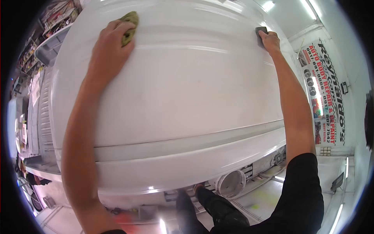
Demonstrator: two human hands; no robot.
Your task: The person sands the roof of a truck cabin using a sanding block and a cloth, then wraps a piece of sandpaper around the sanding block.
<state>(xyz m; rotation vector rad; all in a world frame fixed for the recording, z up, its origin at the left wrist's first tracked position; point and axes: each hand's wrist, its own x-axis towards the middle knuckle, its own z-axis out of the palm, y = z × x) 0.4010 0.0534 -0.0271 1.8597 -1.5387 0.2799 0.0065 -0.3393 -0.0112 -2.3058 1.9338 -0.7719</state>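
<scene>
A large white vehicle body panel (187,93) fills the middle of the head view, with a smooth, shiny surface and a seam along its lower part. At the upper left, my left hand (113,37) is closed around a crumpled olive-green cloth (130,27) against the panel. Farther right, near the panel's right edge, my right hand (270,41) grips a dark grey block (260,36), which looks like a sanding block, on the surface. Its underside is hidden. Both arms are stretched out far apart.
A white bucket (231,184) stands on the floor below the panel, close to my feet. Cluttered shelves (58,19) line the left side. An auto body repair banner (321,93) hangs on the right wall. A ribbed grey panel (44,109) is at left.
</scene>
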